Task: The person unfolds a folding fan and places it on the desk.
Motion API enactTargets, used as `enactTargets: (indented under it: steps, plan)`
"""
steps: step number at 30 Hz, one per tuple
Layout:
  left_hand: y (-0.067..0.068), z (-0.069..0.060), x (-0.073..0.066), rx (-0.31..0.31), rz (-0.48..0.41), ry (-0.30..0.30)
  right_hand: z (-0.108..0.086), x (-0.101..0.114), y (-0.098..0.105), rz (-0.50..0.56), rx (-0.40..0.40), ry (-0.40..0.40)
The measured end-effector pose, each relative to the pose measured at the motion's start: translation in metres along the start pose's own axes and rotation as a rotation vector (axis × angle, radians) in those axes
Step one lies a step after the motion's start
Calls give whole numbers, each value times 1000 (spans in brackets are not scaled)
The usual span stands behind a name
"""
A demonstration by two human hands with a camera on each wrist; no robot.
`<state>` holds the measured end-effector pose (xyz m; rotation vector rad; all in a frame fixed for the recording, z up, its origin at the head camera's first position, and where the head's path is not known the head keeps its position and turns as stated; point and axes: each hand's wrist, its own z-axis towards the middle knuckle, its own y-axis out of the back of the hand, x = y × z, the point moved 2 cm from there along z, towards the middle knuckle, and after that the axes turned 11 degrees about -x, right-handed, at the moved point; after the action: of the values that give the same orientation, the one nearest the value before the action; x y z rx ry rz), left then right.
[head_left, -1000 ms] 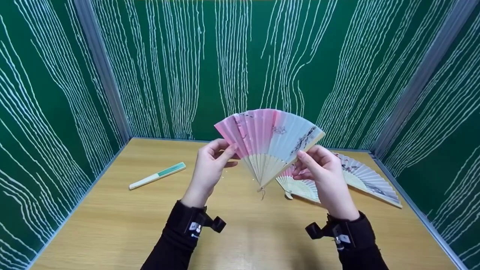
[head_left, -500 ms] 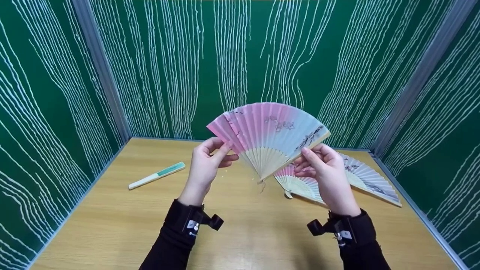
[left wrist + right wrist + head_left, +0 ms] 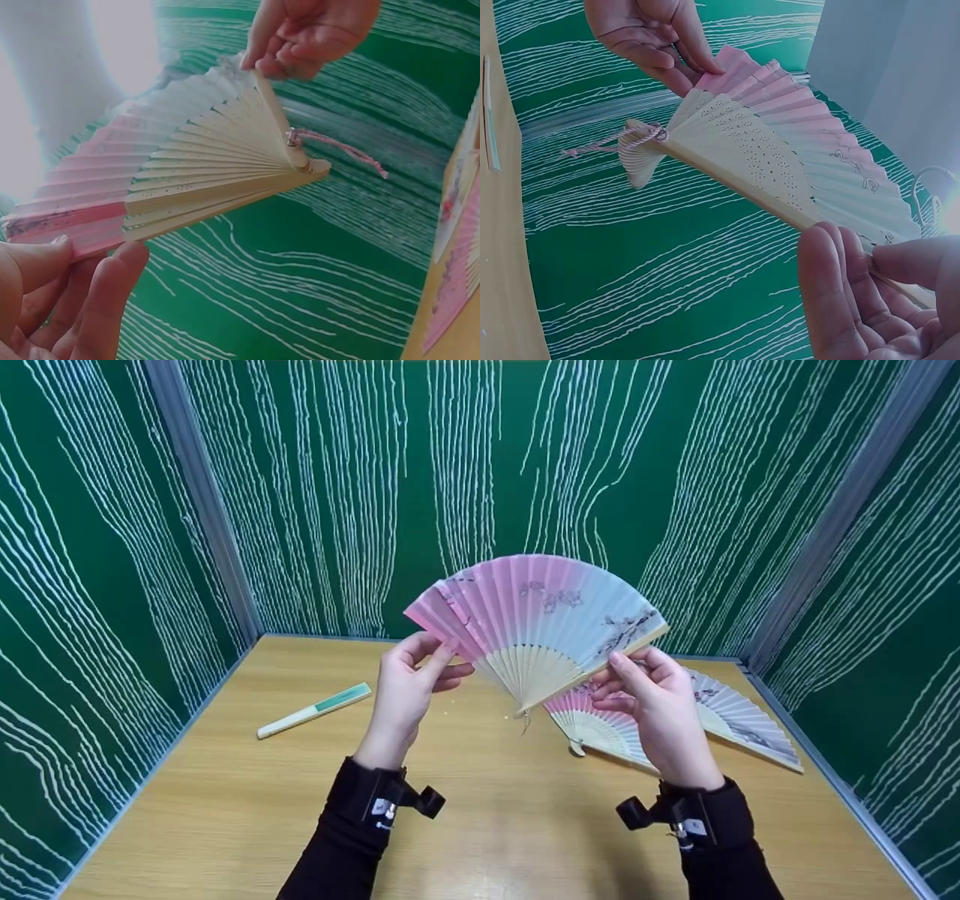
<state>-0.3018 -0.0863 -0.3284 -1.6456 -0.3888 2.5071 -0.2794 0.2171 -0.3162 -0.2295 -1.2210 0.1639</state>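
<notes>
Held up above the table is a spread folding fan [image 3: 536, 607], pink on the left and pale blue on the right, with pale ribs and a printed blossom branch. My left hand [image 3: 409, 686] pinches its pink edge between thumb and fingers. At the other side my right hand [image 3: 656, 701] pinches the pale outer guard. From the pivot hangs a pink cord [image 3: 341, 146], clear in the left wrist view. In the right wrist view the ribs [image 3: 742, 150] show small pierced flower patterns. The pink end still has a few folds bunched together.
An open pink-and-white fan [image 3: 600, 727] lies on the table [image 3: 480, 825], partly behind my right hand. Beyond it lies another open fan [image 3: 742, 720], greyish white. A folded fan [image 3: 315, 711] with a green end rests on the left. Green walls [image 3: 517, 457] enclose the table.
The fan has spread wider and risen slightly. My left hand has moved a little left and my right hand a little right, both still pinching its edges.
</notes>
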Motion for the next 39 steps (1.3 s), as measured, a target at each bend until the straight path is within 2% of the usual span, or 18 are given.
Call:
enactTargets:
  steps: [6,21,39]
  plan:
    - [2,0,-2,-6,-15,-9,1,0,1,50,6,0]
    - [4,1,-2,-12,-53,-29,2,0,4,95,-12,-32]
    - [6,4,-4,-45,-104,-8,3,1,5,176,-37,-79]
